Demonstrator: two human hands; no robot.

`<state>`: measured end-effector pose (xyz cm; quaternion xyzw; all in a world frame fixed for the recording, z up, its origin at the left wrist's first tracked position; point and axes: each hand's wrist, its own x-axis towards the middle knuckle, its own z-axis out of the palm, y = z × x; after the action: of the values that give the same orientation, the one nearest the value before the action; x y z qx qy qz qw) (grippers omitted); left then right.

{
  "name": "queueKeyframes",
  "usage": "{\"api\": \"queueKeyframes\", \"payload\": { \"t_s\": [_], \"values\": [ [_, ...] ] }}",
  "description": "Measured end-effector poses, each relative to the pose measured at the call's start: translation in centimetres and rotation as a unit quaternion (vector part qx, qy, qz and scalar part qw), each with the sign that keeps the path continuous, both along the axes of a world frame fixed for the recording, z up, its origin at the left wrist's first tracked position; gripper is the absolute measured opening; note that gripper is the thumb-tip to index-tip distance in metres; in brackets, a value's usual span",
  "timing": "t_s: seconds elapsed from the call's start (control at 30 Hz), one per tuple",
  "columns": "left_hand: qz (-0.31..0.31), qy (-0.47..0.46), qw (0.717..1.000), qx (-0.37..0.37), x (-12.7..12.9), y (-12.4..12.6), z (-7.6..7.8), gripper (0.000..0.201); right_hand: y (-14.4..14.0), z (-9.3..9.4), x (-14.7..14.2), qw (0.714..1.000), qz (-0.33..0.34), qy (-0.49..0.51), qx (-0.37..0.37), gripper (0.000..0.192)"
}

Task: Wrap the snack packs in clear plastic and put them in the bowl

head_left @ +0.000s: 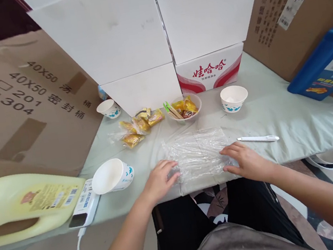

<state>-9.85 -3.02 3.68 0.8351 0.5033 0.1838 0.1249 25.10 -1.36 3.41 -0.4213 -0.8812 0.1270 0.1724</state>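
Observation:
A crinkled sheet of clear plastic (198, 153) lies flat on the cloth-covered table in front of me; whether it is a bag or a single film I cannot tell. My left hand (160, 180) rests at its left edge, thumb and fingers apart. At the opposite edge is my right hand (245, 161), its fingertips touching the plastic and its thumb spread from them. Just beyond the sheet stands a clear round bowl (199, 109) with yellow-wrapped snacks and green-tipped wooden sticks. Several yellow snack packets (137, 129) lie left of it. A white pen-like cutter (258, 139) lies beyond my right hand.
Paper bowls stand at the near left (111, 176), back left (108, 109) and right (234, 99). White boxes (142, 91) wall off the back, with brown cartons (25, 100) at the sides. A yellow jug (30, 199), a power strip (86, 204) and a blue bottle (326, 65) flank the table.

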Motion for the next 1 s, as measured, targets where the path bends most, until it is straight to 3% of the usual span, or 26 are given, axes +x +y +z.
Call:
{"api": "queueKeyframes", "payload": {
  "t_s": [0.17, 0.33, 0.5, 0.63, 0.7, 0.83, 0.93, 1.0],
  "values": [
    [-0.012, 0.062, 0.998, -0.025, 0.0, -2.4, -0.5, 0.033, -2.9, -1.4, 0.4, 1.000, 0.024, -0.018, -0.008, 0.057],
    [0.000, 0.020, 1.000, -0.013, 0.0, -3.8, -0.8, 0.005, -3.0, -2.1, 0.5, 0.999, -0.026, 0.041, -0.025, 0.045],
    [-0.021, -0.046, 0.998, -0.029, 0.5, -4.3, -0.3, 0.013, -2.8, -2.0, -0.9, 0.998, -0.054, 0.024, -0.033, 0.050],
    [-0.019, -0.080, 0.989, -0.123, 0.4, -5.2, 0.2, 0.012, -3.2, -1.4, -0.8, 0.997, -0.013, 0.047, -0.066, 0.011],
    [0.004, -0.101, 0.976, -0.192, 0.1, -5.5, 0.6, 0.009, -3.4, -1.0, -0.3, 0.991, 0.021, 0.105, -0.083, 0.003],
    [0.042, -0.202, 0.930, -0.302, -0.3, -4.9, 1.4, 0.005, -3.1, -0.4, 0.5, 0.951, 0.046, 0.238, -0.193, 0.005],
    [0.118, -0.263, 0.922, -0.260, -0.4, -3.0, 1.6, 0.018, -1.8, -0.6, -0.1, 0.904, -0.044, 0.318, -0.281, 0.014],
    [0.172, -0.278, 0.922, -0.206, -0.4, -1.2, 1.1, 0.030, -0.2, -1.1, -1.1, 0.872, -0.104, 0.375, -0.297, 0.029]
  ]
}}
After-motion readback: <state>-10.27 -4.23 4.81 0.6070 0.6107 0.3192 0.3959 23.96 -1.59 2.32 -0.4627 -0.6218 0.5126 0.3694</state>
